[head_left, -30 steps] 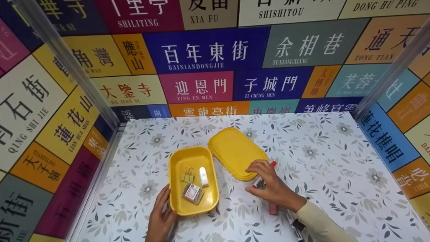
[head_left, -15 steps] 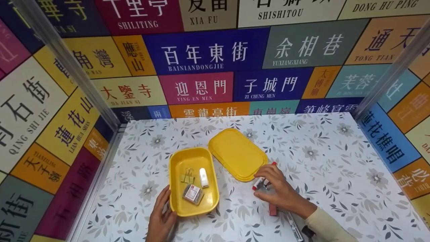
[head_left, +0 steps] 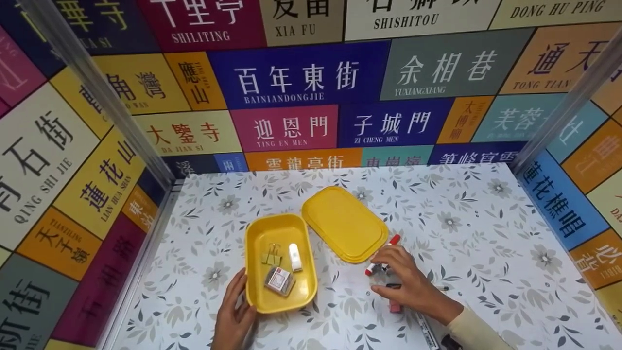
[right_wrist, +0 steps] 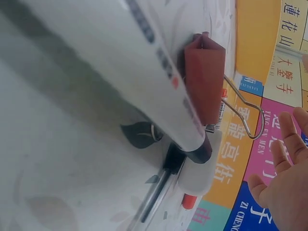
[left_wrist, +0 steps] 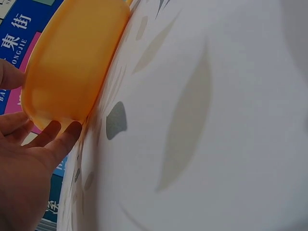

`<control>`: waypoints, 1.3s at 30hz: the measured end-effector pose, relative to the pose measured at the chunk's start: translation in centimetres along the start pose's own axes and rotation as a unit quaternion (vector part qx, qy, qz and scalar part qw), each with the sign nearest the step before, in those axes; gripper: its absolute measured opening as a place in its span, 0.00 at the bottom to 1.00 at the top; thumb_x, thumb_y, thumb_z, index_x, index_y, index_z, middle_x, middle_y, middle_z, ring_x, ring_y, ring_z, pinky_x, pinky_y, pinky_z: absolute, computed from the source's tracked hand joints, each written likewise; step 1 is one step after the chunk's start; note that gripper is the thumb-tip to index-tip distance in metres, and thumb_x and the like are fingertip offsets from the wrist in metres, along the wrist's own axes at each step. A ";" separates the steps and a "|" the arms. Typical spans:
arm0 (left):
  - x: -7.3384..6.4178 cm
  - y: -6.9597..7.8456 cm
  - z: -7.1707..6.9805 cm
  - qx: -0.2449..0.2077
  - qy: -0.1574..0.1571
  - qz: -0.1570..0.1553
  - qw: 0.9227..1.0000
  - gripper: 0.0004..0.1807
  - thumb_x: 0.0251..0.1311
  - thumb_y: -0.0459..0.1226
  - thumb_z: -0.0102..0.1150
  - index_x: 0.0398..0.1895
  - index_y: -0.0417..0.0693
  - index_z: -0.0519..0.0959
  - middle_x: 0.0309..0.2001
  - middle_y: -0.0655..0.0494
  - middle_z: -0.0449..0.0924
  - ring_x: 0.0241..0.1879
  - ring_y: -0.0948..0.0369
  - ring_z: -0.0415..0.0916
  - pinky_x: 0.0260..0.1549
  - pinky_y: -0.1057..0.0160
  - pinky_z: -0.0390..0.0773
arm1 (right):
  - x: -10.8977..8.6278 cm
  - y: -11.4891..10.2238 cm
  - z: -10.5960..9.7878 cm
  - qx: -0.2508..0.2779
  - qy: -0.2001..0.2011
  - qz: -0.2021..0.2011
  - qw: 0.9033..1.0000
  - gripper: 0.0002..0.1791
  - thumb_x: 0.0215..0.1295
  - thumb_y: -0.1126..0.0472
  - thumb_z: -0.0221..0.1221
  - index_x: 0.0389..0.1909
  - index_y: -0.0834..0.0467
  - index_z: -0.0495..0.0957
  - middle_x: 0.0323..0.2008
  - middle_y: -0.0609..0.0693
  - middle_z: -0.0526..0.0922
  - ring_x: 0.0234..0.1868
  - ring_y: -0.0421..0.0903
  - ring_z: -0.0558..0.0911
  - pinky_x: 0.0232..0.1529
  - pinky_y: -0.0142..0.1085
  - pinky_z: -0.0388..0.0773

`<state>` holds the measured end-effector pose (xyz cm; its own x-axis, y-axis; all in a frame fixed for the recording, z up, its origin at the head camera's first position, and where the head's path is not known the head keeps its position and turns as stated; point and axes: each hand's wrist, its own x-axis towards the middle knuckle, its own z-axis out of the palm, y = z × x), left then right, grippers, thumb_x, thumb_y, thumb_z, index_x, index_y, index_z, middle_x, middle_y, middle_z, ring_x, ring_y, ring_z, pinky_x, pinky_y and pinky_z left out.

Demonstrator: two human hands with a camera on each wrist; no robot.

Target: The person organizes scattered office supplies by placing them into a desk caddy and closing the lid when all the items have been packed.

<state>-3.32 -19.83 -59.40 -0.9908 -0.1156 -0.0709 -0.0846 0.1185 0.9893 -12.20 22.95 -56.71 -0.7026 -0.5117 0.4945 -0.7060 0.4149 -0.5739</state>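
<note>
Fingers (left_wrist: 71,134) relaxed, the left hand (head_left: 234,308) touches a box (head_left: 285,233); the right hand (head_left: 408,279), spread, holds nothing; the box points lengthwise toward the wall (head_left: 301,124).

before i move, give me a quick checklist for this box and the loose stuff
1. Yellow box steadied: ok, the left hand rests against it.
2. Lid off: ok, it lies beside the box.
3. Room inside: ok, bare space shows around the gold clip, white item and labelled block.
4. Right hand free: ok, it holds nothing.
5. Clear pick: not ok, the red binder clip and white pen overlap in the right wrist view.
6. Red-capped marker closed tight: cannot tell.
</note>
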 end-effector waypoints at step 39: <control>0.2 0.0 0.2 0.000 0.013 -0.027 1.000 0.40 0.62 0.28 0.62 0.77 0.55 0.63 0.76 0.74 0.52 0.74 0.63 0.57 0.66 0.67 0.69 | -5.7 0.4 -0.6 -0.035 -0.011 0.062 0.997 0.32 0.49 0.54 0.78 0.57 0.53 0.79 0.57 0.51 0.78 0.62 0.49 0.69 0.67 0.27 0.56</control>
<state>-3.59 -19.62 -59.42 -0.9817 -0.1467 -0.1212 -0.1381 0.1110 0.9842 -8.51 26.44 -59.37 -0.7832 -0.4693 0.4077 -0.6190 0.5274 -0.5819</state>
